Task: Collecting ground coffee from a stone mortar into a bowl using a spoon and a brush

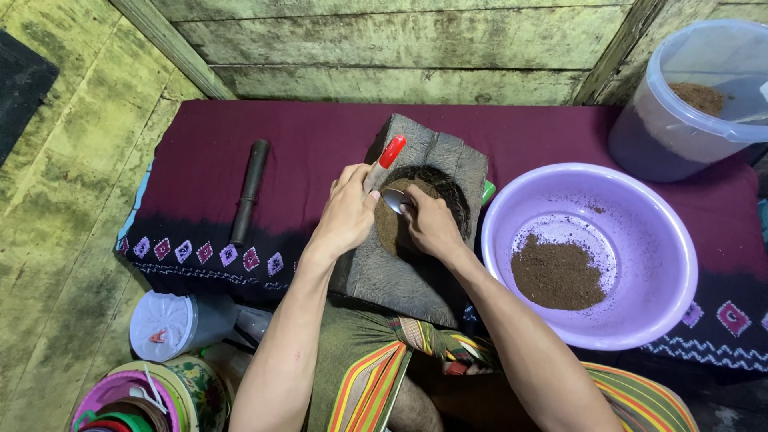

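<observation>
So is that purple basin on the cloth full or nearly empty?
Nearly empty. The purple basin holds only a small heap of brown powder on its bottom, and most of the inside is bare.

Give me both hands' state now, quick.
Left hand: closed on the red-handled spoon.
Right hand: fingers curled at the spoon's bowl over the brown powder; grip cannot be told.

The left hand [348,210] grips a red-handled metal spoon [390,178] over brown powder packed in a dark stone mould [416,216], the right hand [430,226] pressing beside it. A purple basin [588,254] holds more powder nearby.
</observation>
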